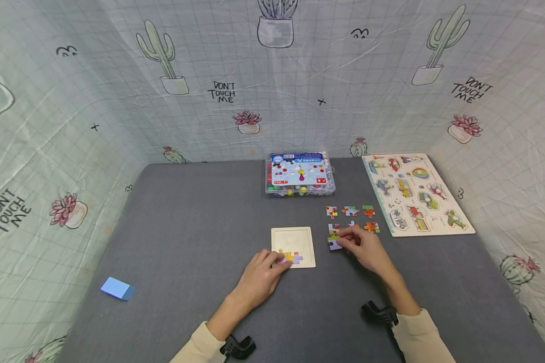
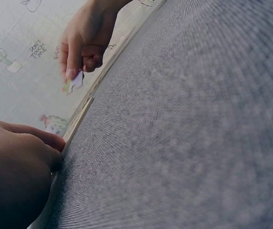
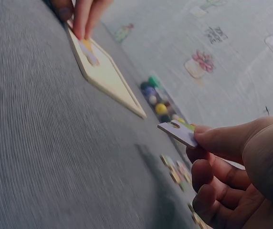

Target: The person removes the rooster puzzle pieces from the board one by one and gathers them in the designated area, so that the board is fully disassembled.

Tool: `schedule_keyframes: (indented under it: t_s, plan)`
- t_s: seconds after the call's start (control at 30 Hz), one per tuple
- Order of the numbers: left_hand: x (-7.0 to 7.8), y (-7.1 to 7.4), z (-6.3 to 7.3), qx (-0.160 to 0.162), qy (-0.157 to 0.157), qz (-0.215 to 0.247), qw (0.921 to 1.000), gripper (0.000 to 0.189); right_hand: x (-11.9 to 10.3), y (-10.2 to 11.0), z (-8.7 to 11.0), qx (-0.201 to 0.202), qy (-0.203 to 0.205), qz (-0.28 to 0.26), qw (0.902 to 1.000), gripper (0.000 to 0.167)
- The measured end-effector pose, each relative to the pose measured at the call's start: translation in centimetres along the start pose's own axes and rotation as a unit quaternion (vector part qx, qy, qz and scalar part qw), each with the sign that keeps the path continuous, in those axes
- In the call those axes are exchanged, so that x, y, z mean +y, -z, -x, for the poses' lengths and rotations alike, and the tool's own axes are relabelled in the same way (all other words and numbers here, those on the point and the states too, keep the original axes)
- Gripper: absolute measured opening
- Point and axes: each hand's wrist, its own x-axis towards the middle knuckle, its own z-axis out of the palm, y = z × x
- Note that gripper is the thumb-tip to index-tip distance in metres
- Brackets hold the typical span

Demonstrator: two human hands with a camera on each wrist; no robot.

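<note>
My right hand (image 1: 363,248) pinches a purple and green jigsaw piece (image 3: 179,133) between thumb and fingers, and the piece is raised off the table in the right wrist view. My left hand (image 1: 260,275) is at the near-left part of a square wooden puzzle tray (image 1: 292,236). Its fingertips touch orange and purple pieces (image 1: 297,258) lying along the tray's near edge, partly covered by the hand. The thumb is at that same edge. Right of the tray, several loose jigsaw pieces (image 1: 350,211) lie in rows, some hidden under my right hand.
Behind the tray stands a clear box of colored beads (image 1: 300,174) with a printed label. A wooden picture board (image 1: 418,199) lies at the back right. On the left is a small blue block (image 1: 117,288). Patterned cloth (image 1: 300,91) borders the grey table (image 1: 200,217).
</note>
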Motion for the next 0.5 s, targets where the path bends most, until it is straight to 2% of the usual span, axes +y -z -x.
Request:
schedule_keyframes:
  t_s: [0.5]
  plan:
    - [0.0,0.1,0.0,-0.001,0.000,0.004,1.0000,0.027,3.1,3.3,1.3,0.032,-0.033,0.023,0.9987,0.023]
